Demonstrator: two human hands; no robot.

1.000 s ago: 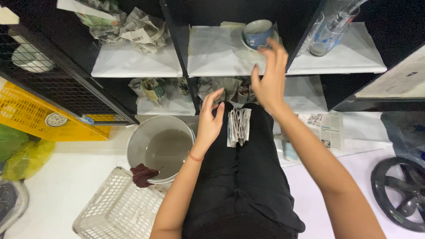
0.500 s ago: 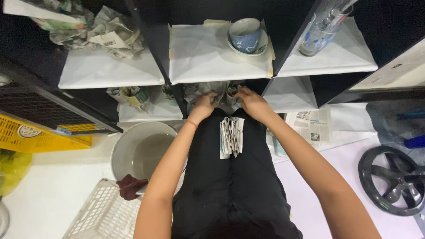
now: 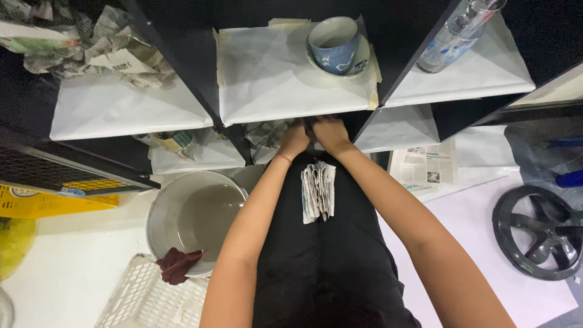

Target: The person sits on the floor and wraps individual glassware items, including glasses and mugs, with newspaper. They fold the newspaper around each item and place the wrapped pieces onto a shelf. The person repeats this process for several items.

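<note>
both hands reach into the lower middle cubby of the black shelf unit (image 3: pixel 231 130): my left hand (image 3: pixel 294 141) and right hand (image 3: pixel 328 132) sit side by side, touching or nearly so, closed around a crumpled grey newspaper bundle (image 3: pixel 267 133) that lies just under the upper shelf's front edge. the fingers are hidden in the shadow there, so i cannot tell how tightly they are curled or what exactly they pinch. to do this well i judge the bundle wants support from both sides and below, a slow draw outward, since soft wrinkled paper gives no clue to what is inside. a folded strip of newspaper (image 3: pixel 318 191), pleated and limp, rests on my black-clothed lap. above, a blue-patterned ceramic cup on a saucer (image 3: pixel 334 41), glossy and round, stands on smooth white shelf paper. to my left a grey plastic bucket of murky water (image 3: pixel 191 212) carries a dark red rag (image 3: pixel 176 264) on its rim.
</note>
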